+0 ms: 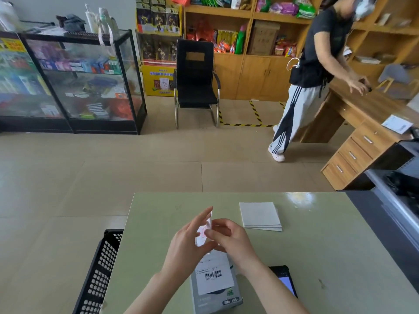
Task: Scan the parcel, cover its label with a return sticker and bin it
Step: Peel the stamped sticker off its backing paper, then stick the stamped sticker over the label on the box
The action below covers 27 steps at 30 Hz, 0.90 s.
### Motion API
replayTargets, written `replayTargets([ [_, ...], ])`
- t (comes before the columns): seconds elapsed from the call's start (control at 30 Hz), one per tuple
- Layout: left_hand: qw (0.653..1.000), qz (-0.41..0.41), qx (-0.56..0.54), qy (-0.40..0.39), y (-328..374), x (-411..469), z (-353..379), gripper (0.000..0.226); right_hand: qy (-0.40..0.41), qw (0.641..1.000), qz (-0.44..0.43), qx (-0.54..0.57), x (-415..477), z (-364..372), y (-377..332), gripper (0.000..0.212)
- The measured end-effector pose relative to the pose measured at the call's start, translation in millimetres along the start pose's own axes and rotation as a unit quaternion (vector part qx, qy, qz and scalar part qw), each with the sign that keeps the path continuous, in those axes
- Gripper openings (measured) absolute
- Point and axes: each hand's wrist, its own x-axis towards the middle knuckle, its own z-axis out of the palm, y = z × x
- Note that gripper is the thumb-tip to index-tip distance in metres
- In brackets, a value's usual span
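Note:
A grey parcel [215, 291] lies on the green table [317, 257] close to me, its white barcode label [214, 276] facing up. Above it, both hands hold a small white return sticker [204, 232] with red print. My left hand [188, 243] supports the sticker from the left with its fingers extended. My right hand [229, 239] pinches its right edge. A black handheld scanner [285, 279] with a lit screen lies on the table right of the parcel, partly hidden by my right forearm.
A stack of white sheets [260, 216] lies on the table's far right part. A black perforated bin [99, 275] stands at the table's left edge. Another person [313, 71] stands by a wooden desk [362, 123] at the right. A black chair [195, 82] and glass cabinets [74, 82] stand across the floor.

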Motion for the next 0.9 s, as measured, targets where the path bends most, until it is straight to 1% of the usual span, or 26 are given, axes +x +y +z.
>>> replayTargets([
  [0.1,1.000,-0.004,-0.007,-0.016,4.4,0.3,4.9,0.085,0.016,1.000,-0.002,-0.005,-0.2,-7.2,4.1,0.018],
  [0.2,0.999,-0.021,-0.012,-0.029,3.2,1.0,11.9,0.089,0.064,0.998,0.007,-0.014,0.0,-20.3,7.4,0.024],
  [0.27,0.999,-0.041,0.000,-0.028,-2.9,0.8,18.2,0.084,0.106,0.994,0.006,-0.040,1.0,-34.4,10.4,0.027],
  [0.37,0.995,-0.089,0.043,-0.020,-16.2,-0.2,33.0,0.077,0.152,0.987,0.008,-0.048,-0.6,-58.6,15.1,0.028],
  [0.47,0.982,-0.158,0.093,-0.051,-23.6,0.4,56.9,0.077,0.181,0.983,0.010,-0.034,-5.3,-81.5,20.7,0.021],
  [0.6,0.949,-0.244,0.167,-0.110,-20.1,3.5,94.2,0.089,0.201,0.979,0.005,-0.020,-10.3,-103.6,29.7,0.008],
  [0.73,0.914,-0.285,0.249,-0.149,-10.9,11.3,122.7,0.099,0.204,0.978,0.005,-0.030,-8.7,-116.5,37.5,0.004],
  [0.83,0.900,-0.295,0.278,-0.157,-11.8,12.6,132.9,0.094,0.191,0.981,0.008,-0.035,-7.2,-122.2,41.2,0.007],
  [0.9,0.901,-0.293,0.286,-0.145,-13.7,10.8,133.9,0.088,0.186,0.982,0.007,-0.034,-7.1,-123.9,42.8,0.007],
])
